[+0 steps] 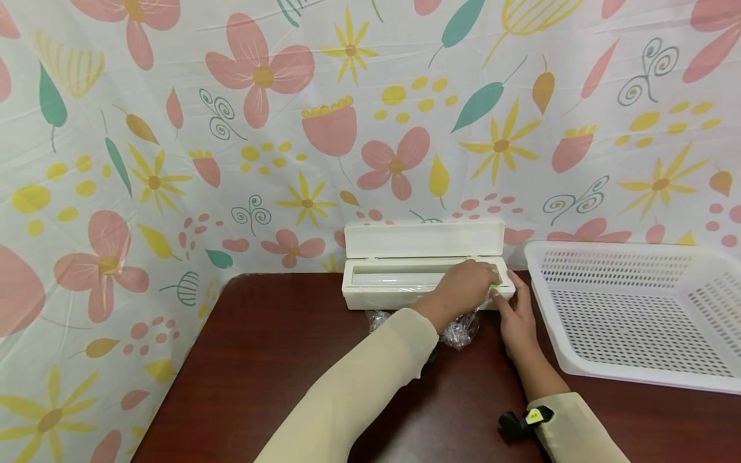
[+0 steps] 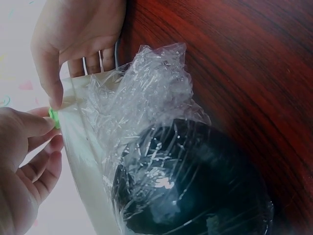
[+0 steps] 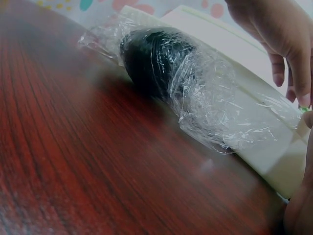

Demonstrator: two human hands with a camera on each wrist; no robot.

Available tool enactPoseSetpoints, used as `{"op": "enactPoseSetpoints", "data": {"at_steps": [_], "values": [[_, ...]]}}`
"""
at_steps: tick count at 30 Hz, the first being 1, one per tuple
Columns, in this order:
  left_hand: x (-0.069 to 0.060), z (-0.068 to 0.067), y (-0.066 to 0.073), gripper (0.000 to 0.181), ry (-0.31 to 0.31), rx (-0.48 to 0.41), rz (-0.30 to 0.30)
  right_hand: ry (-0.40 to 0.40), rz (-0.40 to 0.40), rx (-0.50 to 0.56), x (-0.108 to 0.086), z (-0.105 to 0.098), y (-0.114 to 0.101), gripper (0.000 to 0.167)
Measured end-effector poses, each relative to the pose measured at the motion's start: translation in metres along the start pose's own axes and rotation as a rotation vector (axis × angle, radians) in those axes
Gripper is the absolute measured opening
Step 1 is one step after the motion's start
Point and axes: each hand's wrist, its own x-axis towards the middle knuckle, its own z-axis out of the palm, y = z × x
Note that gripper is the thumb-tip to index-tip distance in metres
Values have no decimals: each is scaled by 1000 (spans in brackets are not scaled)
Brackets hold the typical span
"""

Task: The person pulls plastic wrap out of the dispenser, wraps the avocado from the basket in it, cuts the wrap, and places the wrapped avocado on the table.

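Note:
A white cling film box (image 1: pixel 382 299) stands at the table's back edge with its lid (image 1: pixel 425 241) raised and a film roll (image 1: pixel 393 278) inside. My left hand (image 1: pixel 466 286) reaches across to the box's right end and pinches a small green slider (image 2: pixel 55 117). My right hand (image 1: pixel 518 325) holds that same end, its thumb in front near the slider and its fingers round the side. Clear film (image 2: pixel 156 83) hangs crumpled from the box front. It covers a dark, rounded, shiny object (image 3: pixel 151 58), whose kind I cannot tell; my left arm hides it in the head view.
A white perforated plastic basket (image 1: pixel 550 321) stands on the table to the right of the box. Behind the dark red wooden table (image 1: pixel 260 360) hangs a flower-patterned cloth (image 1: pixel 289 161), which continues along the left side.

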Motion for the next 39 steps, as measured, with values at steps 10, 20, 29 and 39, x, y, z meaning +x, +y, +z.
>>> {"op": "enactPoseSetpoints", "data": {"at_steps": [10, 20, 29, 39], "values": [[1, 2, 0, 31, -18, 8, -22, -1, -1, -21, -1, -1, -1, 62], [-1, 1, 0, 31, 0, 26, -12, -8, 18, -3, 1, -1, -2, 63], [-2, 2, -1, 30, 24, 25, -9, -26, 49, 5, -5, -1, -21, 65], [-4, 3, -2, 30, 30, 17, -13, -11, 47, -10, -1, 0, -10, 64]]}}
